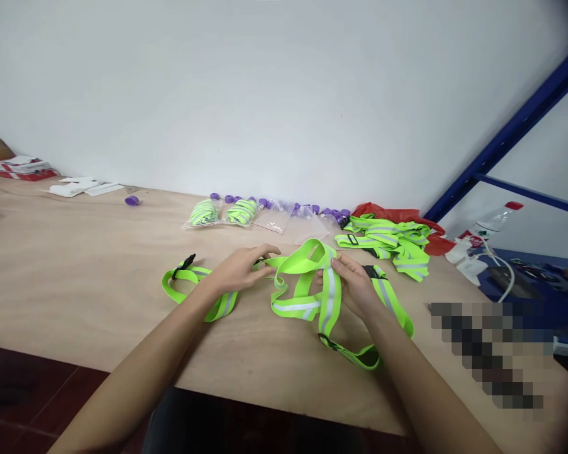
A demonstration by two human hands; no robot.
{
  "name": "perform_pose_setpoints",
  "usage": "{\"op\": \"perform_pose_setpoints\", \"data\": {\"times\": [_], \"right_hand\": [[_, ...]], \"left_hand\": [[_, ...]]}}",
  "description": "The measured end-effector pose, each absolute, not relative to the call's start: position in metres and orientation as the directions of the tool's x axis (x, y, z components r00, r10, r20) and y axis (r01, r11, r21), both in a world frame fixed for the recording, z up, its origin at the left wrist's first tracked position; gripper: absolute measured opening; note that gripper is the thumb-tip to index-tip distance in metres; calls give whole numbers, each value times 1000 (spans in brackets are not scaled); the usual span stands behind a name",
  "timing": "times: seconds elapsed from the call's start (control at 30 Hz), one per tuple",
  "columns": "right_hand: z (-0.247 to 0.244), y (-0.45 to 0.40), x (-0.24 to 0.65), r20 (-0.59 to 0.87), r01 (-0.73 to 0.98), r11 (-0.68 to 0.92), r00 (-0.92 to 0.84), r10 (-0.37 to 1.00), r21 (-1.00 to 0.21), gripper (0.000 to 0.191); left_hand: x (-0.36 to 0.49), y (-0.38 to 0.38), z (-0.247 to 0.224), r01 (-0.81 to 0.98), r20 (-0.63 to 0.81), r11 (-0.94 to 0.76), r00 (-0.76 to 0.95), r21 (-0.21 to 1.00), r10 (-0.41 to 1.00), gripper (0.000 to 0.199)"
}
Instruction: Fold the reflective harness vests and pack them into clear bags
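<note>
A neon-green elastic strap harness with silver reflective stripes point(331, 290) lies partly lifted over the table in front of me. My right hand point(355, 284) pinches one of its bands between thumb and fingers, holding up a loop. At the harness's left part, my left hand point(241, 271) has a band running between its thumb and fingers. One loop with a black buckle point(184, 261) rests left of that hand. Black adjusters point(330, 342) sit on the lower loop, and another band curves behind my right wrist.
Two clear bags of folded green straps point(204, 213) lie near the wall beside flat plastic bags point(274, 217) and several purple caps point(230, 198). More green straps point(392, 236) are heaped on red plastic point(438, 243). A bottle point(495, 222) stands near the blue frame point(506, 132).
</note>
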State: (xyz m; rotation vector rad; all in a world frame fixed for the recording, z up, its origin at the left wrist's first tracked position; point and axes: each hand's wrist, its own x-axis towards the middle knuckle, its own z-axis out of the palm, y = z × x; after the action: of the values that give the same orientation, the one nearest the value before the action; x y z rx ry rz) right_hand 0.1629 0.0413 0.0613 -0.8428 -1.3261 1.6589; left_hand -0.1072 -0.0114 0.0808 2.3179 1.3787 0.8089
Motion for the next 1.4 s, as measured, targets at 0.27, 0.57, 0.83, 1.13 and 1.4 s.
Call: {"op": "perform_pose_setpoints", "data": {"times": [0.27,0.57,0.83,1.13,1.4], "right_hand": [[63,37,158,-15,-215,-113,-412,911,-970,39],[58,43,161,10,-218,-86,-406,914,-972,41],[58,45,157,169,-270,86,-304,938,-959,34],[60,44,160,210,-262,138,-272,939,-955,37],[65,46,161,227,-393,151,-156,961,-907,40]], "left_hand": [[-96,-14,80,707,303,-462,349,536,887,51],[-60,-24,76,896,349,-323,211,304,913,10],[-83,-23,83,904,302,-186,67,384,951,24],[-98,-25,100,658,90,-91,35,747,995,13],[-103,-22,101,829,221,-69,-67,555,973,20]]}}
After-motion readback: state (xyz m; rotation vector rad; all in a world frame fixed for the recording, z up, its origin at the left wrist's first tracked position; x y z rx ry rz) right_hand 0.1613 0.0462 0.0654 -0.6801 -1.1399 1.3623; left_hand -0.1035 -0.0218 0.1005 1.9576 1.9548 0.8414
